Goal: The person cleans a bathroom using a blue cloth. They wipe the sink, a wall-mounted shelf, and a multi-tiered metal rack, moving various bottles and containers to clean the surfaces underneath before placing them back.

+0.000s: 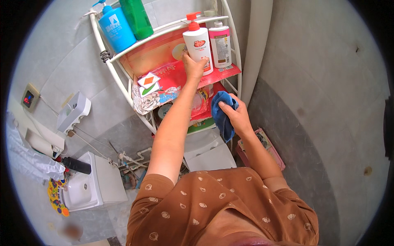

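My left hand (195, 67) grips the lower part of a white pump bottle (197, 40) with a red pump head. The bottle is upright at the right side of a shelf lined with red printed cardboard (172, 71); whether its base touches the lining I cannot tell. Lower and to the right, my right hand (238, 113) holds a bunched blue cloth (223, 115), thumb on top. Just right of the pump bottle stands a white bottle with a pink-topped label (220, 46). Two cards (149, 80), one with an orange diamond, lie at the shelf's left.
The white metal rack (115, 77) carries a blue pump bottle (117, 30) and a green bottle (138, 18) on top. Below it is a white toilet (209, 155). A washbasin (81, 187) stands at left, and a pink box (274, 153) sits by the right wall.
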